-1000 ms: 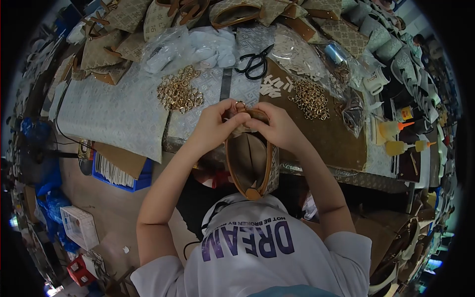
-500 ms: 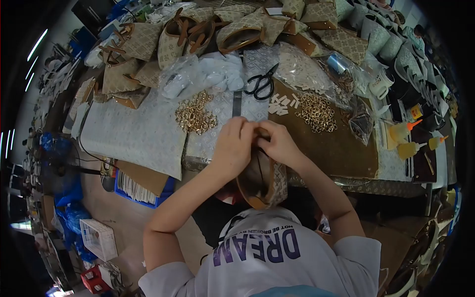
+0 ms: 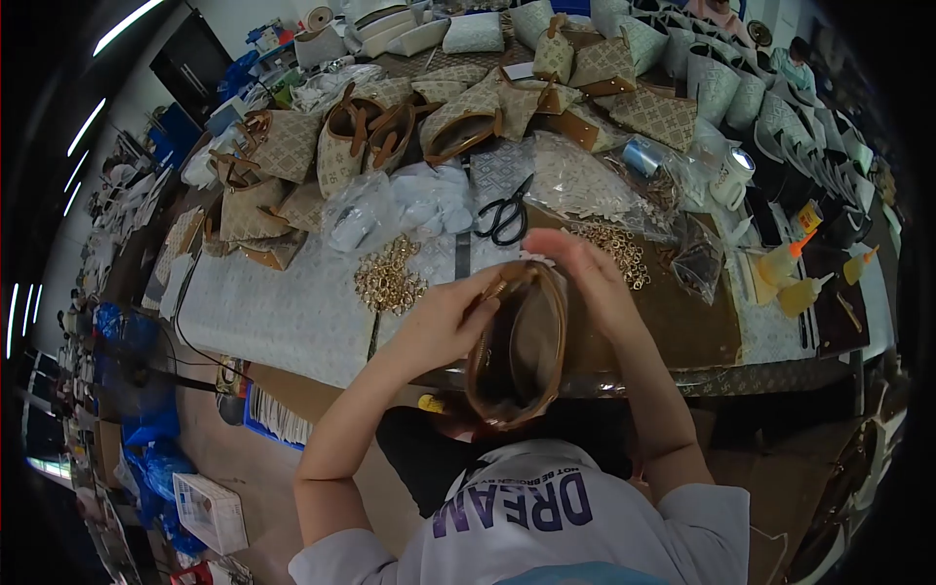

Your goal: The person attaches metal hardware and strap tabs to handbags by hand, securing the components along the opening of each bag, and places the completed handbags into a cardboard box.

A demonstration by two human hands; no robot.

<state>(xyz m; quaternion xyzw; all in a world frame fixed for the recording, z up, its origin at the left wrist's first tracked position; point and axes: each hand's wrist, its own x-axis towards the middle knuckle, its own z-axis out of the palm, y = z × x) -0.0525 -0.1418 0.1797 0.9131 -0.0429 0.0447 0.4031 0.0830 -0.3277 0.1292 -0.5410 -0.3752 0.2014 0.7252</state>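
An open patterned bag with brown trim [image 3: 561, 336] hangs mouth-up at the table's near edge. My left hand [image 3: 453, 317] pinches its rim on the left side. My right hand [image 3: 590, 273] is just right of the bag's far end, by the small white pieces; its fingers are partly blurred, and whether they hold something is unclear. Gold rings [image 3: 388, 277] lie in a pile beyond my left hand. Another pile of gold metal pieces [image 3: 619, 252] is behind my right hand. Black scissors [image 3: 503, 216] lie beyond both hands.
Patterned bags [image 3: 458, 132] are heaped along the back. Plastic bags [image 3: 590, 175] with small pieces lie in front of them. To the right stand a white mug [image 3: 731, 180] and glue bottles [image 3: 778, 265]. A blue crate [image 3: 273, 419] is below the table at left.
The hands have come apart at the bag's far end. My right hand has moved to the right, and the bag's mouth is more exposed. The camera view has tilted up.
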